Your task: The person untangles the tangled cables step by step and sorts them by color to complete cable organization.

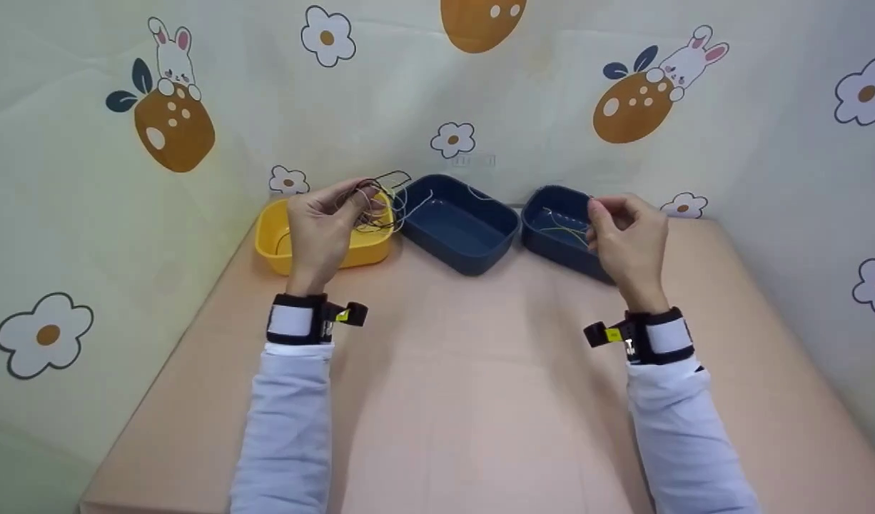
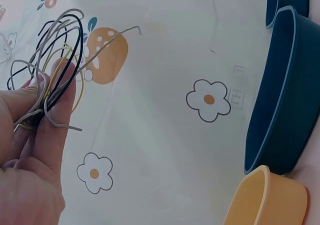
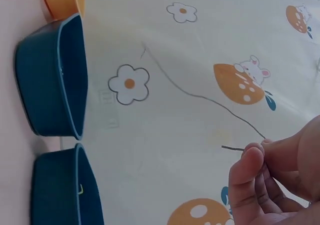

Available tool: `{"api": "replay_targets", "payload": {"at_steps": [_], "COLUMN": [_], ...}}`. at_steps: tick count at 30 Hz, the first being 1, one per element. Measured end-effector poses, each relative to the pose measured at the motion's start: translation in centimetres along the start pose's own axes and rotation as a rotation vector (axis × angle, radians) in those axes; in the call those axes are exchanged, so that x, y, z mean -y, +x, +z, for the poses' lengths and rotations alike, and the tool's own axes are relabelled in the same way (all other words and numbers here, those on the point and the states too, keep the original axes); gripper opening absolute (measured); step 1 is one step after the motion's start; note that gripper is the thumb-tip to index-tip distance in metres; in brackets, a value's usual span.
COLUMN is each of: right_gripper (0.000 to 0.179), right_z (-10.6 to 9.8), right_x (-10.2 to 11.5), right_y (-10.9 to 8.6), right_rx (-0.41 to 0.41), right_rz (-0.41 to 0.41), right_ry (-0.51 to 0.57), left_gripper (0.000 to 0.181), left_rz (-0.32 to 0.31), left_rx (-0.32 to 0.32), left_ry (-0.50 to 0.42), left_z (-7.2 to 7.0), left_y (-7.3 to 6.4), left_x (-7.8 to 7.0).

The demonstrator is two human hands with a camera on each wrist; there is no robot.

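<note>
A tangled bundle of thin wires, black, grey and yellow, is pinched between the thumb and fingers of my left hand. One grey end sticks out of the bundle to the side. My left hand is raised over the yellow box. On the other side, my right hand pinches a single thin grey wire between thumb and fingertips. That wire stretches away in a loose bend, and a short dark end pokes out beside the fingertips. The right hand overlaps the right blue box in the head view.
Between the hands stands a second blue box, angled next to the yellow one. Yellow-green wires lie inside the right blue box. All three boxes line the back of the table, against a patterned backdrop.
</note>
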State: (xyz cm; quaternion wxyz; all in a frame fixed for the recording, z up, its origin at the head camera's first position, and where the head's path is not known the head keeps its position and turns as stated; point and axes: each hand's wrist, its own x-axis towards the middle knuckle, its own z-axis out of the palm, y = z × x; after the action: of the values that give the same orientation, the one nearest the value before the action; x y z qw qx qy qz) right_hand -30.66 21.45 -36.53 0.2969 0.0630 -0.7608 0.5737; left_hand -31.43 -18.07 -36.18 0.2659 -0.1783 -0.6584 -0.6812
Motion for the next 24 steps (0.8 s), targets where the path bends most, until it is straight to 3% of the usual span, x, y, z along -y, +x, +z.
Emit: {"api": "replay_targets", "payload": {"at_steps": [8, 16, 20, 24], "right_gripper": [0.015, 0.013, 0.019, 0.024], "right_z": [5.2, 10.5, 12.1, 12.6], "right_x": [-2.4, -3.5, -4.1, -4.5], "right_y": [-0.6, 1.1, 1.6, 1.6], "right_rx": [0.113, 0.299, 0.384, 0.449], "right_rz": [0.031, 0.232, 0.303, 0.322], "right_ry": [-0.106, -0.105, -0.135, -0.164], "left_gripper": [0.017, 0.017, 0.017, 0.017], "left_rz": [-0.001, -0.01, -0.008, -0.014], "left_rx": [0.015, 0.016, 0.05, 0.08], "left_ry": [-0.028, -0.021, -0.005, -0.001], "left_z": [0.4, 0.7, 1.0, 1.2], "left_y": [-0.2, -0.5, -0.4, -0.2], "left_x": [-0.1, 0.0, 0.0, -0.1]}}
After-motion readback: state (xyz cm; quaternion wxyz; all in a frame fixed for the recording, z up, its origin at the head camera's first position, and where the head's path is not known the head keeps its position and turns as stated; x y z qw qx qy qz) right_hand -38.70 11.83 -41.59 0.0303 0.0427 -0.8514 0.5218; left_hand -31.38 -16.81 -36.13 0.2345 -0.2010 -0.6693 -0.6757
